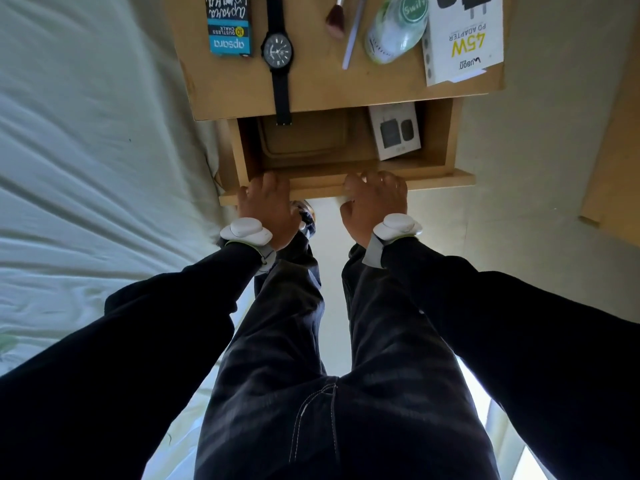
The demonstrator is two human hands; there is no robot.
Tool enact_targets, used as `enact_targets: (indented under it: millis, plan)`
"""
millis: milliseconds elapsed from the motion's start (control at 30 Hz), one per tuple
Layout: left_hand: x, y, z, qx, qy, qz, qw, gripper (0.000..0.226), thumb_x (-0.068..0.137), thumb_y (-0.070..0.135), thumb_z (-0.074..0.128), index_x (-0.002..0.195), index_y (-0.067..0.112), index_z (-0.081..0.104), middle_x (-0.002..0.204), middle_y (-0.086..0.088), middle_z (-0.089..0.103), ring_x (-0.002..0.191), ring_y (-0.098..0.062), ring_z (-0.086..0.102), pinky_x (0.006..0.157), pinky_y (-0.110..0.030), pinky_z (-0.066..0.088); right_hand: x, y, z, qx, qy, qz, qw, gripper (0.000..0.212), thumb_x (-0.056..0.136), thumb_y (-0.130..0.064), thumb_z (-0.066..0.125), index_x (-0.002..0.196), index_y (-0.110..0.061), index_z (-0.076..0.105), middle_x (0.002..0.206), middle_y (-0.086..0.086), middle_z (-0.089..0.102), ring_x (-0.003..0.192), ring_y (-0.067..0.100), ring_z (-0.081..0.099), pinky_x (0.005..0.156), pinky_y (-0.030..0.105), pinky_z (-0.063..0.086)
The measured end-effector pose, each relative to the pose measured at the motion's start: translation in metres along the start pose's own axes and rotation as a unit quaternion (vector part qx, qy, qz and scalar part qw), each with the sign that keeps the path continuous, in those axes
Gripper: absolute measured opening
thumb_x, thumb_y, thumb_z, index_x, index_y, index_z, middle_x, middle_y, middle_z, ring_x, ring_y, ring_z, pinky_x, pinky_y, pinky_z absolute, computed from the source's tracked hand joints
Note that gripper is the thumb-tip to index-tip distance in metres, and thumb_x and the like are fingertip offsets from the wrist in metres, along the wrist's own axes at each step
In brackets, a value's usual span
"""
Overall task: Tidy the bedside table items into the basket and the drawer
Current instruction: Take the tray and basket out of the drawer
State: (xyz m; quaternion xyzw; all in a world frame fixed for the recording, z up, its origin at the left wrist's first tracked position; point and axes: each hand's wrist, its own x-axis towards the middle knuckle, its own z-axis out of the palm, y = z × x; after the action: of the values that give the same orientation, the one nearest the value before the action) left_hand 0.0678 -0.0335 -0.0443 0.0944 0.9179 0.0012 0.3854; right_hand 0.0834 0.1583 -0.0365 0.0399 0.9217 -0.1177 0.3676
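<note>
Bedside table [311, 95], light wood, is standing beside a bed with a pale sheet [86, 150]; its drawer [346, 187] is sitting pulled open beneath the top. Left hand [268, 209] and right hand [375, 202] are both resting on the drawer's front edge, fingers curled over the top of the panel and gripping it, left toward the bed side, right nearer the middle. Each wrist is wearing a white band-mounted device [246, 232]; dark sleeves and dark trousers are filling the lower view. Inside the drawer: a small white adapter box [394, 131] is lying at the right, and a flat tan item [304, 133], not identifiable, is lying at the left. On the tabletop, left to right: a blue and black Apsara chalk box [230, 26]; a black wristwatch [278, 53] is lying straight, its strap end overhanging the table edge above the drawer; a makeup brush [336, 17]; a thin pale stick [353, 36], just beside the brush; a green-labelled bottle [394, 29] is lying on its side; a white 45W PD adapter box [460, 39] is lying at the right corner, touching the bottle. Basket: not in view.
</note>
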Motion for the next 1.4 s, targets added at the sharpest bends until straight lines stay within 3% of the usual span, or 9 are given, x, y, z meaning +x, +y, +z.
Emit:
enact_targets:
  millis: [167, 367, 500, 633, 767, 933, 1133, 1233, 1400]
  plan:
    - [0.006, -0.005, 0.007, -0.073, -0.042, 0.013, 0.996, 0.04, 0.096, 0.045, 0.038, 0.095, 0.013, 0.062, 0.108, -0.012, 0.058, 0.098, -0.035, 0.056, 0.079, -0.042, 0.044, -0.009, 0.004, 0.018, -0.014, 0.002, -0.002, 1.0, 0.019, 0.082, -0.031, 0.051, 0.096, -0.028, 0.064, 0.109, 0.002, 0.061, 0.11, 0.032, 0.051, 0.1, 0.045, 0.034]
    - [0.018, -0.007, 0.013, -0.093, -0.106, 0.037, 0.989, 0.035, 0.098, 0.048, 0.038, 0.092, 0.017, 0.052, 0.096, -0.012, 0.065, 0.088, -0.035, 0.061, 0.069, -0.034, 0.04, -0.005, 0.003, 0.025, -0.015, -0.021, 0.003, 1.0, 0.021, 0.084, -0.033, 0.05, 0.093, -0.027, 0.068, 0.111, 0.004, 0.06, 0.105, 0.031, 0.053, 0.095, 0.042, 0.037]
    - [0.027, -0.012, 0.013, -0.106, -0.092, 0.03, 0.99, 0.042, 0.097, 0.053, 0.036, 0.11, 0.013, 0.045, 0.078, -0.008, 0.058, 0.071, -0.031, 0.055, 0.063, -0.034, 0.039, 0.017, -0.005, 0.026, 0.086, -0.031, 0.048, 0.995, 0.035, 0.085, -0.035, 0.054, 0.119, -0.027, 0.056, 0.125, 0.006, 0.054, 0.112, 0.031, 0.052, 0.092, 0.04, 0.044]
    - [0.033, -0.016, 0.015, -0.122, -0.058, 0.003, 0.991, 0.043, 0.096, 0.049, 0.043, 0.119, 0.013, 0.041, 0.076, -0.006, 0.058, 0.065, -0.028, 0.05, 0.062, -0.034, 0.04, 0.058, -0.022, 0.032, 0.254, -0.023, 0.145, 0.956, 0.071, 0.089, -0.03, 0.058, 0.15, -0.02, 0.024, 0.152, 0.009, 0.036, 0.135, 0.032, 0.041, 0.109, 0.043, 0.039]
    - [0.041, -0.018, 0.018, -0.134, -0.002, 0.003, 0.991, 0.043, 0.09, 0.043, 0.053, 0.122, 0.015, 0.044, 0.101, -0.011, 0.061, 0.091, -0.034, 0.059, 0.067, -0.036, 0.042, 0.093, -0.026, 0.033, 0.331, -0.058, 0.199, 0.92, 0.073, 0.096, -0.026, 0.053, 0.155, -0.02, 0.012, 0.158, 0.005, 0.029, 0.142, 0.026, 0.035, 0.114, 0.032, 0.029]
    - [0.051, -0.014, 0.019, -0.091, 0.015, 0.057, 0.994, 0.04, 0.087, 0.041, 0.059, 0.122, 0.024, 0.054, 0.122, -0.008, 0.053, 0.11, -0.033, 0.05, 0.087, -0.043, 0.044, 0.104, -0.018, 0.041, 0.303, -0.134, 0.194, 0.923, 0.049, 0.097, -0.024, 0.048, 0.145, -0.015, 0.038, 0.141, 0.007, 0.052, 0.126, 0.029, 0.054, 0.104, 0.031, 0.043]
    - [0.051, -0.006, 0.008, -0.048, 0.063, 0.087, 0.993, 0.034, 0.08, 0.038, 0.067, 0.109, 0.021, 0.058, 0.114, -0.006, 0.055, 0.108, -0.032, 0.049, 0.091, -0.045, 0.039, 0.083, -0.019, 0.034, 0.319, 0.009, 0.139, 0.938, 0.022, 0.094, -0.019, 0.048, 0.11, -0.009, 0.059, 0.102, 0.01, 0.064, 0.09, 0.025, 0.058, 0.075, 0.028, 0.041]
    - [0.047, 0.001, -0.001, -0.028, 0.096, 0.137, 0.985, 0.026, 0.082, 0.036, 0.062, 0.098, 0.016, 0.058, 0.102, -0.008, 0.059, 0.098, -0.034, 0.053, 0.086, -0.045, 0.04, 0.068, -0.015, 0.027, 0.308, 0.082, 0.121, 0.94, 0.017, 0.094, -0.018, 0.045, 0.09, -0.006, 0.057, 0.081, 0.012, 0.058, 0.073, 0.028, 0.053, 0.064, 0.03, 0.034]
    - [0.028, 0.019, -0.01, -0.018, 0.12, 0.233, 0.965, 0.021, 0.092, 0.035, 0.054, 0.098, 0.015, 0.059, 0.09, -0.009, 0.06, 0.083, -0.031, 0.054, 0.077, -0.042, 0.042, 0.04, -0.005, 0.012, 0.276, 0.102, 0.127, 0.947, 0.022, 0.095, -0.02, 0.043, 0.08, -0.007, 0.051, 0.071, 0.008, 0.05, 0.064, 0.026, 0.048, 0.06, 0.03, 0.032]
